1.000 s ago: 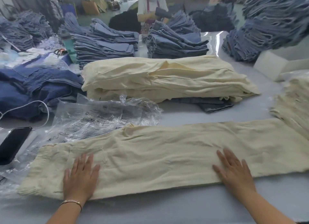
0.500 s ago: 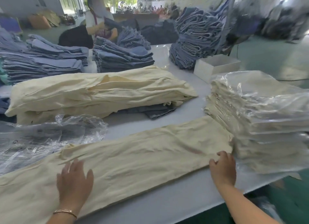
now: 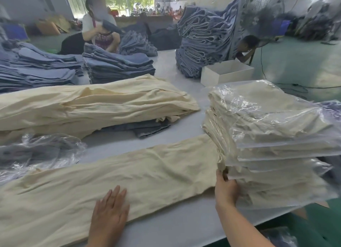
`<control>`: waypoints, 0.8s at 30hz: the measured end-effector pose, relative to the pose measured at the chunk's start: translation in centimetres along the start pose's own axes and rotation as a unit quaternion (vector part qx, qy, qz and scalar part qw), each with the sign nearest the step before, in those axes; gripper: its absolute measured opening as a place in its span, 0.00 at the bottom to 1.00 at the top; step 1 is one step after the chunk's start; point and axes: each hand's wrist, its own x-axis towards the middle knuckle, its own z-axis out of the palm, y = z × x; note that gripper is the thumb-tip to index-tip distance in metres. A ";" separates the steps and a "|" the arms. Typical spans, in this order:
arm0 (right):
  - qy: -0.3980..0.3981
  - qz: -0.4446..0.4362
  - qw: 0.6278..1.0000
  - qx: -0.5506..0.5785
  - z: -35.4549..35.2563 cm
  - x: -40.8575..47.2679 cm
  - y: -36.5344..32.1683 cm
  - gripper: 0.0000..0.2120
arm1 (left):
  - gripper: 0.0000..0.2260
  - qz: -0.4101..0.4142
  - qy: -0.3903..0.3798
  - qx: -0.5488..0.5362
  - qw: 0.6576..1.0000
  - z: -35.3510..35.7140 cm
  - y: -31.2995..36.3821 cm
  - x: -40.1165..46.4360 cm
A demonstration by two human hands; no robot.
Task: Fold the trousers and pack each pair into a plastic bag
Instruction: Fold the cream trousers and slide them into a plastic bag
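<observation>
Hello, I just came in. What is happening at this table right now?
A person is folding cream trousers laid lengthwise on the grey table. The left hand lies flat on the cloth, fingers straight. The right hand is at the far end of the trousers, where the hem meets a stack of already bagged cream trousers; it seems to grip the hem, though its fingers are partly hidden. An unfolded cream pile and empty plastic bags wait behind.
</observation>
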 end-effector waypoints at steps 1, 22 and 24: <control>-0.004 -0.004 1.000 0.012 0.2 0.1 -0.1 0.18 | 0.40 -0.011 -0.002 0.015 1.000 0.5 -0.4 0.3; -0.047 -0.067 0.994 0.066 6.2 -3.9 -6.2 0.19 | 0.25 -0.037 -0.078 -0.097 0.991 -0.5 -2.1 0.3; -0.083 -0.101 0.989 0.076 8.1 -6.8 -8.2 0.18 | 0.21 -0.071 -0.038 -0.258 0.963 -2.2 -3.0 -0.4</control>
